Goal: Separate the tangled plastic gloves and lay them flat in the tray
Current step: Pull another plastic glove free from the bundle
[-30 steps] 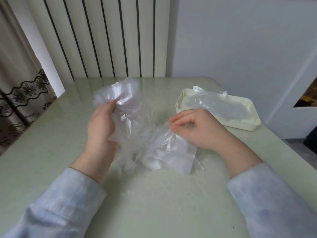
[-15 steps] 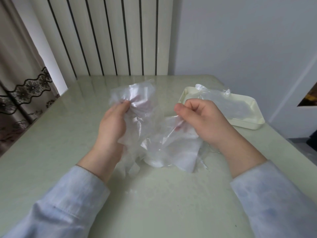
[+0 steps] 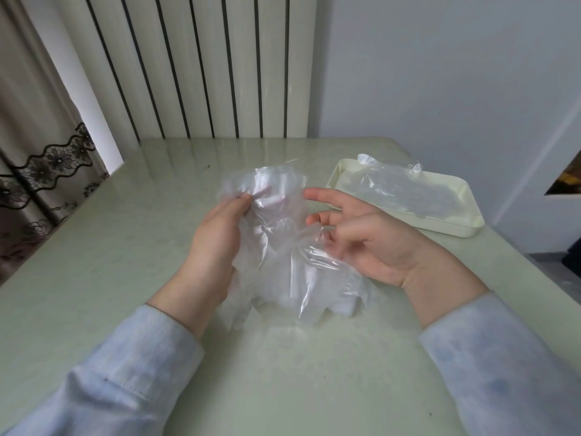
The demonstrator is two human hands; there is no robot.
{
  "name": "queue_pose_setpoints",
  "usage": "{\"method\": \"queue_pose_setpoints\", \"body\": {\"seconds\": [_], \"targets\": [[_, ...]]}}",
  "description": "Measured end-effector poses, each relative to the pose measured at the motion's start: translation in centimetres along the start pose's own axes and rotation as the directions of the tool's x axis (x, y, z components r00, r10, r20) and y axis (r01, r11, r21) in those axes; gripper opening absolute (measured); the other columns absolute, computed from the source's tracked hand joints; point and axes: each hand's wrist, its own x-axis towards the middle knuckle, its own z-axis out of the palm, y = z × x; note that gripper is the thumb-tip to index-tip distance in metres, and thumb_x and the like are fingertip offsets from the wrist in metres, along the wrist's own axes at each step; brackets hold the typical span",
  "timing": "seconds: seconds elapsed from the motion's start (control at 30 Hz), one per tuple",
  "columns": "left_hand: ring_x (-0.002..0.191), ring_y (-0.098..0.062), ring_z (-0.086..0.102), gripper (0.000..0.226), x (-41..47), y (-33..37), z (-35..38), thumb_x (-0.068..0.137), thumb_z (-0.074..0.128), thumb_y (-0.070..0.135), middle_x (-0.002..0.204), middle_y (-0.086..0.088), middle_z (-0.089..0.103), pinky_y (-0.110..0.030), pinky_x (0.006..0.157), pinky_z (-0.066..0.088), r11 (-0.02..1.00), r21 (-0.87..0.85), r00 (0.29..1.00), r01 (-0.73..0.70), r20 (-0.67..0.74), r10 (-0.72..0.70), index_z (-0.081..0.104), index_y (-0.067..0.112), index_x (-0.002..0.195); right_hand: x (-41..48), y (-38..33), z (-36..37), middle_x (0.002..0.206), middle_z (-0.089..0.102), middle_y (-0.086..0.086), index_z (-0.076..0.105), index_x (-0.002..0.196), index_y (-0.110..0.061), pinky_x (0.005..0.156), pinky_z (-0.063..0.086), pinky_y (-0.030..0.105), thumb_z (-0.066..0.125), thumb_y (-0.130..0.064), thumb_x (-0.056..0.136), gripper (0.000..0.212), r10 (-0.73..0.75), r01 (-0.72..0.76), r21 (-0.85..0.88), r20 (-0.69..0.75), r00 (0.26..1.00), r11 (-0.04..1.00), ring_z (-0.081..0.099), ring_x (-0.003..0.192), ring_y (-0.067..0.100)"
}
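A crumpled bundle of clear plastic gloves (image 3: 283, 247) stands between my hands, its lower end resting on the pale green table. My left hand (image 3: 217, 243) pinches the bundle's upper left part between thumb and fingers. My right hand (image 3: 361, 237) is beside the bundle on the right, palm turned towards it, fingers spread and loosely bent; its fingertips touch the plastic without gripping. A cream tray (image 3: 446, 226) sits at the right of the table. One clear glove (image 3: 405, 191) lies spread flat in it.
The table (image 3: 125, 247) ends at a white ribbed radiator (image 3: 201, 67) and a grey wall behind. A curtain with dark lace trim (image 3: 41, 158) hangs at the left. The table's right edge runs just past the tray.
My right hand has let go of the plastic it pinched and has spread its fingers. My left hand keeps its hold and has raised the bundle a little.
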Motion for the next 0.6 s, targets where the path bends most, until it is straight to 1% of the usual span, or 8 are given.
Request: {"method": "queue_pose_setpoints", "body": {"seconds": [0.1, 0.17, 0.23, 0.3, 0.37, 0.43, 0.53, 0.6], "targets": [[0.055, -0.003, 0.063, 0.028, 0.11, 0.06, -0.15, 0.097, 0.063, 0.021, 0.056, 0.015, 0.065, -0.022, 0.06, 0.046, 1.0, -0.009, 1.0, -0.009, -0.025, 0.008, 0.069, 0.023, 0.07, 0.17, 0.26, 0.01, 0.104, 0.058, 0.011, 0.063, 0.128, -0.019, 0.076, 0.042, 0.03, 0.053, 0.008, 0.065, 0.069, -0.051, 0.05, -0.086, -0.003, 0.999, 0.995, 0.053, 0.082, 0.019], [0.062, -0.005, 0.065, 0.03, 0.22, 0.02, -0.19, 0.096, 0.065, 0.022, 0.059, 0.015, 0.067, -0.024, 0.064, 0.047, 1.0, -0.002, 0.999, -0.004, -0.04, 0.004, 0.072, 0.024, 0.067, 0.25, 0.36, 0.06, 0.094, 0.062, 0.009, 0.064, 0.124, -0.017, 0.068, 0.046, 0.026, 0.058, 0.009, 0.067, 0.063, -0.094, 0.088, -0.16, -0.03, 0.995, 0.983, 0.055, 0.076, 0.017], [0.062, -0.005, 0.066, 0.027, 0.25, 0.04, -0.22, 0.095, 0.065, 0.024, 0.06, 0.014, 0.067, -0.022, 0.062, 0.048, 1.0, 0.011, 0.998, 0.0, -0.056, 0.001, 0.072, 0.024, 0.07, 0.2, 0.18, 0.25, 0.082, 0.064, 0.006, 0.065, 0.12, -0.014, 0.059, 0.046, 0.022, 0.067, 0.015, 0.073, 0.055, -0.137, 0.119, -0.236, -0.06, 0.989, 0.964, 0.055, 0.066, 0.013], [0.076, -0.011, 0.068, 0.03, 0.29, 0.01, -0.22, 0.094, 0.066, 0.028, 0.069, 0.012, 0.069, -0.024, 0.072, 0.051, 0.999, 0.033, 0.998, 0.006, -0.065, -0.004, 0.075, 0.026, 0.065, 0.05, -0.05, 0.39, 0.077, 0.065, 0.003, 0.066, 0.112, -0.013, 0.055, 0.044, 0.019, 0.072, 0.013, 0.081, 0.041, -0.174, 0.126, -0.332, -0.118, 0.978, 0.935, 0.054, 0.061, 0.013], [0.084, -0.018, 0.067, 0.033, 0.33, 0.02, -0.27, 0.093, 0.067, 0.029, 0.076, 0.009, 0.07, -0.033, 0.082, 0.051, 1.0, 0.028, 0.997, 0.01, -0.077, -0.007, 0.076, 0.029, 0.061, -0.05, -0.17, 0.35, 0.078, 0.066, 0.002, 0.064, 0.108, -0.016, 0.066, 0.051, 0.026, 0.077, 0.008, 0.08, 0.039, -0.181, 0.113, -0.397, -0.139, 0.974, 0.911, 0.059, 0.067, 0.016], [0.081, -0.017, 0.067, 0.032, 0.36, 0.05, -0.2, 0.093, 0.067, 0.028, 0.072, 0.01, 0.069, -0.031, 0.078, 0.05, 1.0, 0.017, 0.995, 0.009, -0.095, -0.008, 0.075, 0.028, 0.061, -0.2, -0.2, 0.21, 0.079, 0.067, 0.002, 0.06, 0.105, -0.02, 0.079, 0.052, 0.036, 0.084, 0.002, 0.075, 0.044, -0.168, 0.081, -0.459, -0.154, 0.974, 0.885, 0.062, 0.073, 0.017], [0.079, -0.015, 0.067, 0.022, 0.5, 0.06, -0.2, 0.093, 0.067, 0.028, 0.069, 0.011, 0.07, -0.03, 0.076, 0.05, 1.0, 0.008, 0.993, 0.019, -0.12, -0.017, 0.074, 0.026, 0.073, -0.41, -0.31, 0.11, 0.079, 0.071, 0.001, 0.056, 0.105, -0.019, 0.077, 0.051, 0.038, 0.088, -0.005, 0.072, 0.048, -0.122, 0.029, -0.564, -0.128, 0.984, 0.825, 0.061, 0.069, 0.015], [0.082, -0.015, 0.067, 0.016, 0.64, 0.01, -0.25, 0.094, 0.067, 0.028, 0.069, 0.012, 0.07, -0.03, 0.077, 0.049, 1.0, -0.007, 0.992, 0.014, -0.122, -0.015, 0.073, 0.026, 0.079, -0.4, -0.21, 0.23, 0.081, 0.073, 0.001, 0.061, 0.104, -0.021, 0.076, 0.05, 0.036, 0.087, -0.005, 0.074, 0.043, -0.081, -0.002, -0.614, -0.108, 0.991, 0.789, 0.061, 0.067, 0.011]]}}
